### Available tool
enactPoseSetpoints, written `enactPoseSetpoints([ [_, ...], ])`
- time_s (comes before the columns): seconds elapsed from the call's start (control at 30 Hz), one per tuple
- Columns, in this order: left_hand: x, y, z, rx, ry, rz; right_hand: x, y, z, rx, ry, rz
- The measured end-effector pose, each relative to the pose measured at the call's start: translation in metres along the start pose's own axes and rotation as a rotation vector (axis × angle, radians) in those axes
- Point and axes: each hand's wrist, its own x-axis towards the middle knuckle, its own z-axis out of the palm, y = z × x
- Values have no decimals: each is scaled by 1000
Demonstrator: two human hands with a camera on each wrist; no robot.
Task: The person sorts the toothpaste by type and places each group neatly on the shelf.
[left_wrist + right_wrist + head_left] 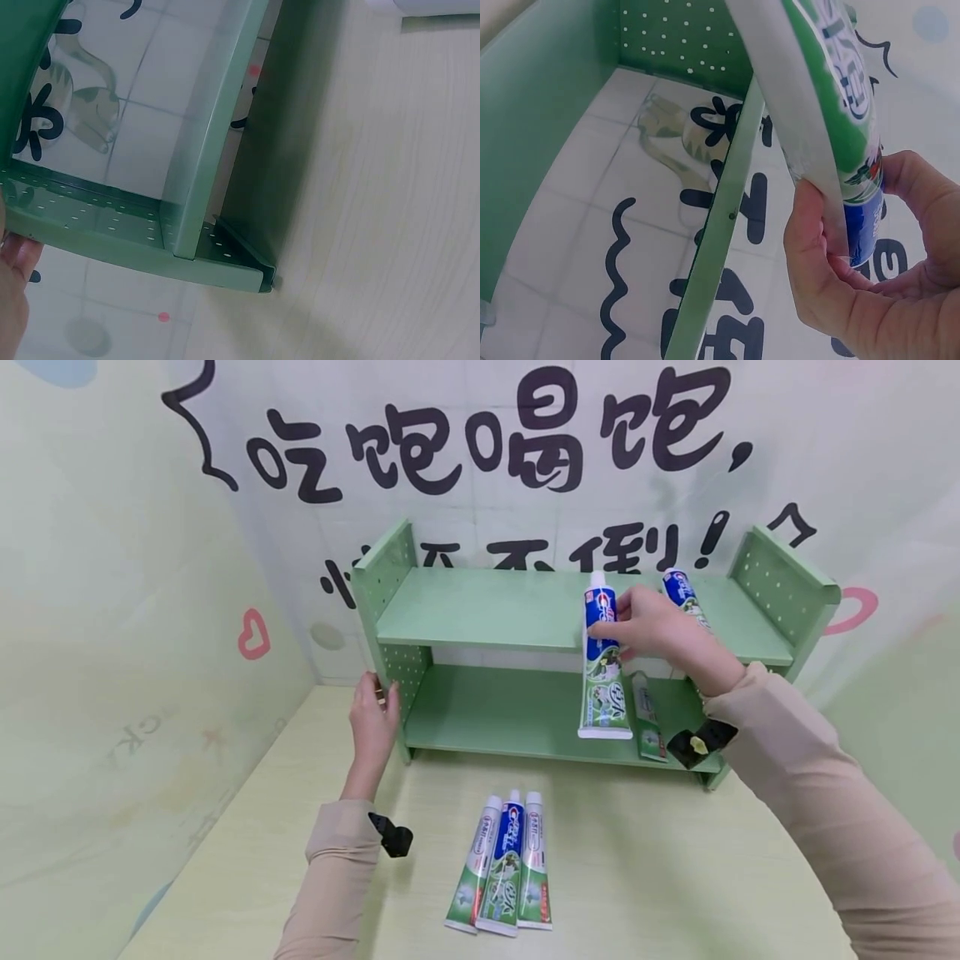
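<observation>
My right hand (648, 622) pinches a blue, green and white toothpaste tube (606, 693), cap up, in front of the green shelf's (480, 610) upper board. In the right wrist view, thumb and fingers wrap the blue part of the toothpaste tube (847, 112). My left hand (372, 718) grips the shelf's left side panel by its front edge. The left wrist view shows only part of this hand (15, 300), at the panel (135, 251). Another blue toothpaste tube (681, 589) lies on the upper board, partly behind my right wrist. A green-and-grey tube (647, 718) lies on the lower board.
On the pale table (637, 877), in front of the shelf, three toothpaste tubes lie side by side: a white-and-green one (474, 868), a blue-and-green one (506, 860) and another white-and-green one (534, 860). A wall with black lettering (547, 427) stands behind the shelf.
</observation>
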Motion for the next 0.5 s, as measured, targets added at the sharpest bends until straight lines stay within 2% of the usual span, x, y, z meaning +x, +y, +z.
enactPoseSetpoints([
  [0.2, 0, 0, -2, -1, -3, 2, 13, -3, -10, 39, -3, 1],
  [0.5, 0, 0, -2, 1, -4, -1, 30, -9, -21, 54, 4, 47],
])
